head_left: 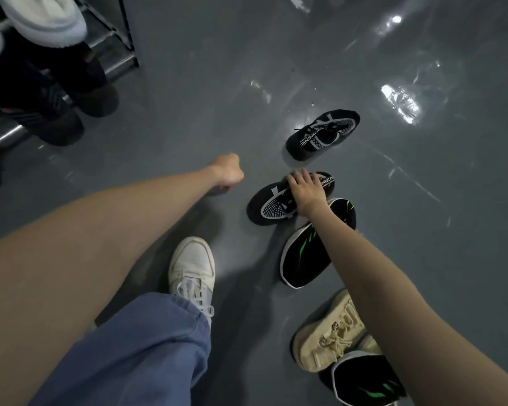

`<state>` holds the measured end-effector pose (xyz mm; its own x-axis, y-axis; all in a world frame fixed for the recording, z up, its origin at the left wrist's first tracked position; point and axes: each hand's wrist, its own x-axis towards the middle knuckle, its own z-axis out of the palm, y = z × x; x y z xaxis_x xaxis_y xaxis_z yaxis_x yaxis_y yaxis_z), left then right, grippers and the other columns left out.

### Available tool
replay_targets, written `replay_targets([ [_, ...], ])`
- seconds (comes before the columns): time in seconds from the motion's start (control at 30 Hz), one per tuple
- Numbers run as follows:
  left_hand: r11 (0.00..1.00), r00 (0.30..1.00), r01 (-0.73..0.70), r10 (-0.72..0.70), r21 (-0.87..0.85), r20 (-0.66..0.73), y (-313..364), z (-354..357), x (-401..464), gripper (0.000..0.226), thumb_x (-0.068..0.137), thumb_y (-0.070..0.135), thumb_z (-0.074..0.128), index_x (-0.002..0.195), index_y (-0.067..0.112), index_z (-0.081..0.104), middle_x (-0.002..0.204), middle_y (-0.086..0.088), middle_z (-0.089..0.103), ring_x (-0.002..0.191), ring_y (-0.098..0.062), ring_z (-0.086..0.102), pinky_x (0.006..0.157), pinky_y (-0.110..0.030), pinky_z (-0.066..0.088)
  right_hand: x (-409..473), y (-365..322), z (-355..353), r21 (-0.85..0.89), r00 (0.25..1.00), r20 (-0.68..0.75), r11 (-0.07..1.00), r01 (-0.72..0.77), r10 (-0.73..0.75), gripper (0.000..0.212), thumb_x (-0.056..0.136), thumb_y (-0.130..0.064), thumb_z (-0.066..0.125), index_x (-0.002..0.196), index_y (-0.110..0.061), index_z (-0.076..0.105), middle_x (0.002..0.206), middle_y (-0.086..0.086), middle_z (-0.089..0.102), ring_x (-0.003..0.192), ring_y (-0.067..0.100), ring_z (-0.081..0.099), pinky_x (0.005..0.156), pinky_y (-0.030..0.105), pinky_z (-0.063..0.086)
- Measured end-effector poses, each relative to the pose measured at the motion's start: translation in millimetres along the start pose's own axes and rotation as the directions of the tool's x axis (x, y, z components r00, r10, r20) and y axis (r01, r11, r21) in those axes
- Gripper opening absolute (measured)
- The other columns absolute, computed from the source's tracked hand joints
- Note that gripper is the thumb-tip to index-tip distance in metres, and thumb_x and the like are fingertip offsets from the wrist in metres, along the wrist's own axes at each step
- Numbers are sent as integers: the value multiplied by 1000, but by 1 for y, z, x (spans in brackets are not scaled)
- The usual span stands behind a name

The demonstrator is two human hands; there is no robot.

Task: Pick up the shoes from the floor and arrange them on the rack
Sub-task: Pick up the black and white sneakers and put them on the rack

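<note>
Right hand (305, 190) lies on top of a black-and-white knit shoe (272, 206) on the grey floor (203, 112) at centre frame, fingers curved over its collar. Left hand (228, 170), just left of it, is clenched and holds nothing. Its matching shoe (323, 133) lies just above; a black-and-green shoe (302, 259) and a beige sneaker (326, 338) lie lower right. The rack (123, 33) stands upper left.

Open glossy grey floor (223, 92) lies between the black metal shoe rack (123, 33) and the black-and-white knit sneakers (324, 134). On the right, black green-striped shoes (302, 260) and a beige lace-up sneaker (329, 335) crowd together, leaving little room.
</note>
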<state>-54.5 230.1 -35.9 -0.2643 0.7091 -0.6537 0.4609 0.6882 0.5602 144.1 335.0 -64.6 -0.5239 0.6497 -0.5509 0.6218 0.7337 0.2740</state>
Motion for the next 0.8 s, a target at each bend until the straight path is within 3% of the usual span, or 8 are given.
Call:
replay_targets([
  [0.13, 997, 999, 33, -35, -68, -34, -13, -4, 6, 29, 82, 0, 41, 87, -8, 69, 91, -27, 73, 76, -35, 69, 77, -43, 58, 2, 6, -5, -39, 998, -51, 999, 38, -40, 85, 71, -28, 78, 142, -9, 34, 142, 13, 45, 139, 34, 36, 122, 49, 16],
  [0.27, 995, 996, 64, -69, -76, -62, -30, -15, 3, 26, 86, 2, 41, 81, -3, 66, 86, -25, 72, 76, -35, 69, 69, -38, 55, -3, -6, -24, 372, 937, -213, 909, -185, 278, 81, 65, -50, 74, 128, -7, 47, 127, 15, 54, 120, 38, 50, 105, 46, 38],
  [0.33, 993, 993, 89, -94, -71, -68, -38, -20, 1, 27, 87, 4, 41, 80, -1, 67, 79, -20, 68, 70, -31, 64, 65, -34, 53, -3, -15, -42, 609, 892, -116, 741, -284, 437, 79, 66, -58, 70, 122, -5, 52, 123, 14, 60, 116, 37, 56, 100, 45, 44],
  [0.4, 991, 991, 109, -115, -79, -67, -43, -24, 0, 27, 87, 3, 41, 81, -1, 67, 77, -18, 66, 70, -30, 63, 62, -31, 52, -1, -25, -56, 804, 854, 59, 483, -348, 516, 74, 67, -61, 64, 115, -5, 60, 118, 11, 66, 112, 34, 62, 97, 43, 50],
  [0.5, 985, 990, 125, -132, -117, -56, -46, -27, 2, 29, 87, 1, 38, 74, -1, 65, 74, -18, 64, 71, -30, 61, 56, -28, 47, -5, -33, -59, 880, 780, 221, 225, -418, 586, 71, 72, -62, 54, 114, -6, 66, 120, 11, 66, 112, 34, 62, 94, 40, 51],
  [0.57, 982, 989, 124, -135, -140, -65, -46, -27, 5, 31, 86, 0, 38, 68, -2, 63, 71, -18, 63, 71, -31, 61, 60, -30, 48, -9, -31, -48, 858, 724, 300, 156, -490, 621, 74, 78, -62, 48, 123, -4, 61, 127, 15, 60, 116, 36, 58, 94, 40, 47],
  [0.67, 979, 989, 80, -101, -188, -106, -40, -25, 12, 30, 84, 2, 39, 87, -8, 68, 82, -24, 69, 77, -36, 67, 72, -36, 54, -12, -26, -26, 755, 666, 400, 186, -629, 629, 84, 86, -63, 37, 139, 1, 45, 139, 21, 43, 126, 38, 45, 91, 38, 43],
  [0.8, 985, 974, -16, -24, -172, -227, -25, -18, 19, 29, 85, 14, 49, 111, 13, 61, 116, -14, 67, 108, -33, 63, 93, -35, 50, -10, -22, -16, 710, 578, 453, 118, -694, 679, 109, 83, -59, 58, 147, 13, 5, 150, 24, 21, 135, 36, 31, 99, 44, 49],
])
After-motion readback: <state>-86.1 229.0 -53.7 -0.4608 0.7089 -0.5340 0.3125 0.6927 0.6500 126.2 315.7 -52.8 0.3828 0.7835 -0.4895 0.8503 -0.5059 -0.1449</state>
